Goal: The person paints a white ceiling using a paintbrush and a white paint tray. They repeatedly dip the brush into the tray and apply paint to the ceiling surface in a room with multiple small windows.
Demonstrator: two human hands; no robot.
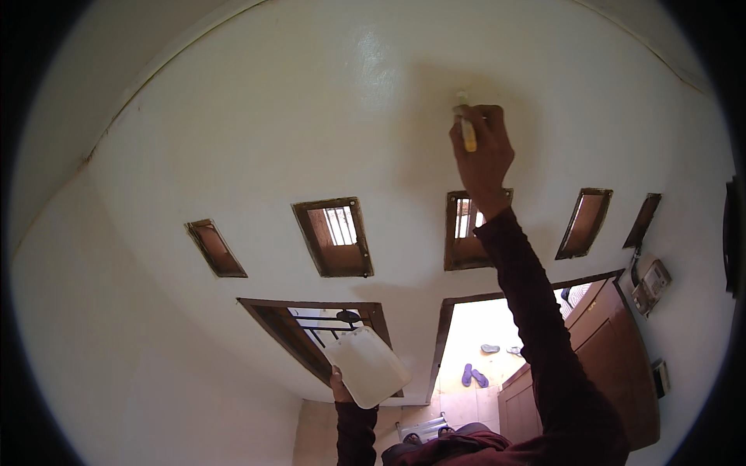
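My right hand [483, 147] is raised high against the cream wall [272, 116], its fingers closed round a small paintbrush [468, 138] with a yellow-ended handle. The brush's pale head points up and appears to meet the wall; the exact contact is too small to make out. Lower and to the left, my left hand [339, 386] grips the edge of a white rectangular plastic container [367, 369] with rounded corners. The container is tilted, and its contents cannot be made out. Dark red sleeves cover both my arms.
Several small brown-framed openings, one a barred vent [332, 237], line the wall. Below are a window [272, 318] and a doorway with an open brown door [614, 357]. A meter box [651, 286] hangs at right. Purple sandals [474, 376] lie outside; a metal step [423, 429] is beneath me.
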